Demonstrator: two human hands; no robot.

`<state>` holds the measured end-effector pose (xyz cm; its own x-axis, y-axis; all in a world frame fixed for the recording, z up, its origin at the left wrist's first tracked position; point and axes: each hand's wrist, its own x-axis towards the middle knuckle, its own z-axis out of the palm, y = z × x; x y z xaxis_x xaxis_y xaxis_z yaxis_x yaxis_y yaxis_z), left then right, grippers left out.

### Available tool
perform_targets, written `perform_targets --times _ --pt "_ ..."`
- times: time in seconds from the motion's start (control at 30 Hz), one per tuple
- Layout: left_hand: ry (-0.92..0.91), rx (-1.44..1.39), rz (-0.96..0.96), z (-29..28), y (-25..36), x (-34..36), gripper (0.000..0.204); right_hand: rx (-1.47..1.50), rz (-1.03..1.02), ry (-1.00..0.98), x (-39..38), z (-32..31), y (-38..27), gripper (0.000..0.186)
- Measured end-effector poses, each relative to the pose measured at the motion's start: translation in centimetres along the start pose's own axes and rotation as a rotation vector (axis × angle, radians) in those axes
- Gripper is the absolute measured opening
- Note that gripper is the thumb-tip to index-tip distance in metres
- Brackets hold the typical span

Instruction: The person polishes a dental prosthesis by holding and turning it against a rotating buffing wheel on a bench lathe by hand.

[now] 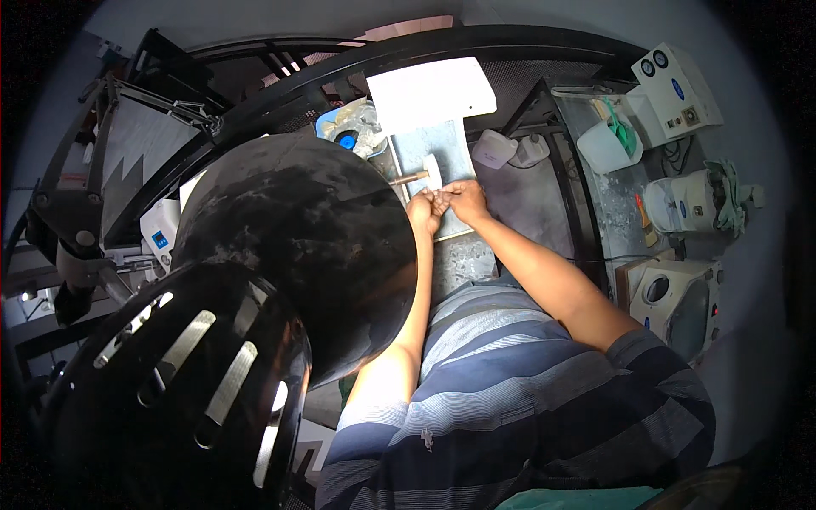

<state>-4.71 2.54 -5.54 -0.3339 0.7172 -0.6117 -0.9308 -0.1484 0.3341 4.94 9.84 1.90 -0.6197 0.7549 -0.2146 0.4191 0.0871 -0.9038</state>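
Observation:
My left hand [427,212] and my right hand [467,202] meet just under a white disc-shaped wheel [433,172]. The wheel sits upright at the end of a brass-coloured spindle [410,178]. Fingers of both hands are pinched together close to the wheel's lower edge; whatever they grip is too small or too covered to name. Whether it touches the wheel cannot be told. Beneath them lies a shallow grey tray [465,161] with pale walls, and a white hood [432,92] stands behind it.
A big black lamp shade [297,246] hides much of the left side and part of my left forearm. Right of the tray stand two plastic jugs [495,149]. Farther right, a shelf carries a white tub [609,146] and boxy machines [677,92]. A blue-rimmed container [351,127] stands back left.

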Motion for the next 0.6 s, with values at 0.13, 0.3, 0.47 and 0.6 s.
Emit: perform_targets --times 0.13,0.3,0.47,0.6 --pt "-0.019 -0.064 0.059 1.1 -1.1 -1.7 0.018 0.033 -0.032 0.017 -0.7 -0.6 1.1 0.01" --pt "-0.053 -0.15 0.162 1.0 -2.0 -2.3 0.013 0.097 -0.088 0.019 -1.1 -0.9 -0.3 0.012" --pt "-0.037 -0.198 0.186 1.9 -2.5 -2.7 0.012 0.13 -0.098 0.071 -1.2 -1.3 -0.6 0.013" --pt "0.041 -0.322 0.162 3.2 -2.6 -3.6 0.015 0.033 -0.122 0.101 -1.0 -1.6 -0.7 0.013"
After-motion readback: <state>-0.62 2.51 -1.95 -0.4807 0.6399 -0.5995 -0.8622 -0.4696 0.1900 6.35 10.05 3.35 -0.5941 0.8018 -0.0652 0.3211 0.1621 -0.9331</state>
